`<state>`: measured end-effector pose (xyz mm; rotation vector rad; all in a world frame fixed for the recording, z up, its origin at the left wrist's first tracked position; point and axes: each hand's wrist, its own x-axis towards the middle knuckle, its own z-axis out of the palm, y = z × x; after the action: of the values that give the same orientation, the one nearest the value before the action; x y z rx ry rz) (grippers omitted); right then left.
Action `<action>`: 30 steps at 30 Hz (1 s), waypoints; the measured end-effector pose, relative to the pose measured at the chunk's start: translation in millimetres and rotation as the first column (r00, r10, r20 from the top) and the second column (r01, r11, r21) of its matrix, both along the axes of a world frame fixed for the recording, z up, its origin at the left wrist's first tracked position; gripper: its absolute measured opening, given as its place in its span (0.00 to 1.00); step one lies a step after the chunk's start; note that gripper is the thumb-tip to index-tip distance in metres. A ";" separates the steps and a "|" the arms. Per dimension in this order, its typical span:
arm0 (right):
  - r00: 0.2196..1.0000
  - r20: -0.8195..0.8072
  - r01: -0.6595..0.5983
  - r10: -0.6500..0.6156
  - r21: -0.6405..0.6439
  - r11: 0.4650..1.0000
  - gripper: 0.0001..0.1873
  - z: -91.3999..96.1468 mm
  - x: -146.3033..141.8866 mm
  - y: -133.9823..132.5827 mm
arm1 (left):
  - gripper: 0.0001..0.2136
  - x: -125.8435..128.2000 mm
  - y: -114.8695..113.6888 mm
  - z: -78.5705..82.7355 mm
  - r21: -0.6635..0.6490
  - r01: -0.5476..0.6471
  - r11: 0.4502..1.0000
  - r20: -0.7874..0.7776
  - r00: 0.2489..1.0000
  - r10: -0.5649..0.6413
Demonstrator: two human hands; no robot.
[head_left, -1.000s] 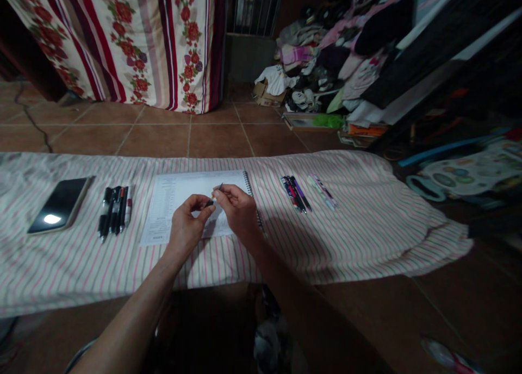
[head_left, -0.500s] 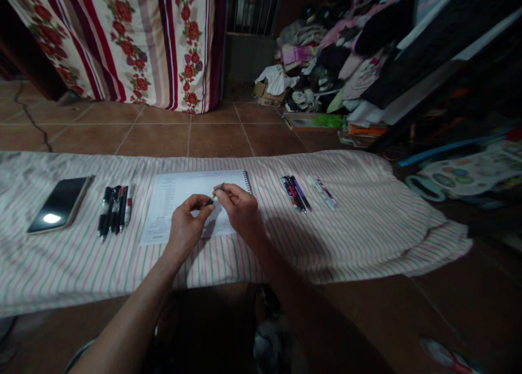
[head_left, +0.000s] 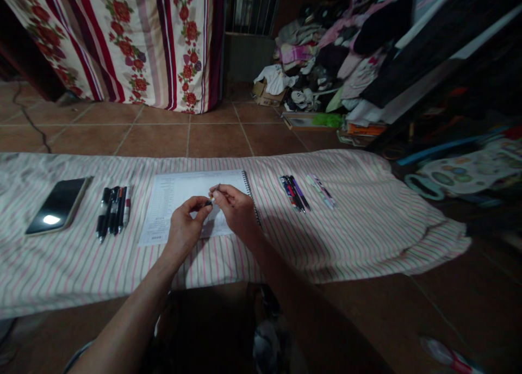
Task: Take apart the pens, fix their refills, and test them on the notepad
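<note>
Over the spiral notebook (head_left: pixel 190 185), my left hand (head_left: pixel 188 219) pinches a small black piece (head_left: pixel 209 203) between thumb and fingertips. My right hand (head_left: pixel 236 206) is closed just beside it, gripping a thin pen-like piece (head_left: pixel 216 187) whose dark end pokes out above the fingers. A small pale and yellowish bit shows between the two sets of fingertips, which nearly touch. Most of what both hands hold is hidden, so its exact kind is unclear. Printed text runs down the left side of the notebook's page.
Left of the notebook lie several black markers and pens (head_left: pixel 112 211) and a phone (head_left: pixel 59 205). To its right are a group of dark and purple pens (head_left: pixel 294 193) and some pale pens (head_left: pixel 322 191). A striped cloth (head_left: pixel 350 227) covers the surface. Piled clothes (head_left: pixel 322 58) stand beyond.
My right hand has shifted slightly left, bringing its fingertips closer to the black piece in my left hand. Less of the yellowish bit shows between them.
</note>
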<state>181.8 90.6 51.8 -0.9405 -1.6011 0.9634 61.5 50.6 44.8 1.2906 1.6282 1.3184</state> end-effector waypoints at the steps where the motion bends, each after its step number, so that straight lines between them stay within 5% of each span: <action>1: 1.000 -0.003 -0.001 0.001 0.002 1.000 0.08 0.0 0.0 0.0 | 0.09 -0.1 0.1 -0.2 -0.001 0.003 1.000 0.005 1.000 -0.003; 14: 0.998 0.056 0.010 -0.015 0.088 0.996 0.09 4.8 4.7 2.0 | 0.10 0.1 0.3 -1.3 -0.003 0.035 0.999 -0.046 0.998 -0.036; 30: 0.995 -0.095 -0.023 0.017 -0.062 0.998 0.09 -5.9 0.4 4.6 | 0.09 0.6 1.4 2.1 -0.001 0.031 1.000 -0.008 0.999 -0.031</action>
<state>182.2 95.2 45.9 -0.9105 -1.5108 1.0622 62.1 52.0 46.9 1.3166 1.6075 1.2948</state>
